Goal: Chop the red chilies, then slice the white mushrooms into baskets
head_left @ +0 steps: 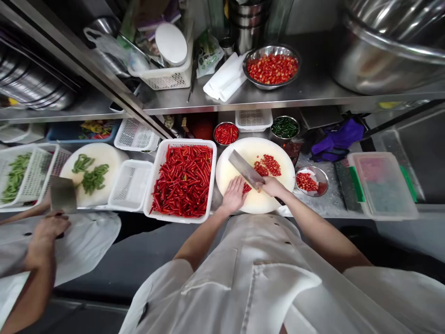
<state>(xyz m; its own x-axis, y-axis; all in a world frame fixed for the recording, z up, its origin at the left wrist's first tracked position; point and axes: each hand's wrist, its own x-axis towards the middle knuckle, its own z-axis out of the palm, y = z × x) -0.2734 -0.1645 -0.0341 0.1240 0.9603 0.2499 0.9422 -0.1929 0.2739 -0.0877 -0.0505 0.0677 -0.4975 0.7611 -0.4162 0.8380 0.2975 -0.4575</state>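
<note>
My right hand point(273, 187) grips a cleaver point(246, 169) by its handle, with the broad blade slanting up and left over the round white cutting board point(227, 160). My left hand point(234, 195) lies on the board's left front, fingers together, holding down red chilies point(246, 188) beside the blade; the fingers partly hide them. Beyond the blade sits a pile of chopped red chilies point(270, 165). Close by on the left, a white basket point(210, 185) is filled with whole red chilies point(184, 181). To the right stands a steel bowl point(323, 178) with chopped chilies in it.
At the left, a co-worker's hand point(52, 227) holds another cleaver point(63, 194) by a board point(104, 155) with cut greens. Behind my board are bowls of red chilies point(225, 133) and green chilies point(285, 127). A steel shelf point(208, 99) overhangs the counter. A lidded plastic box point(384, 185) stands right.
</note>
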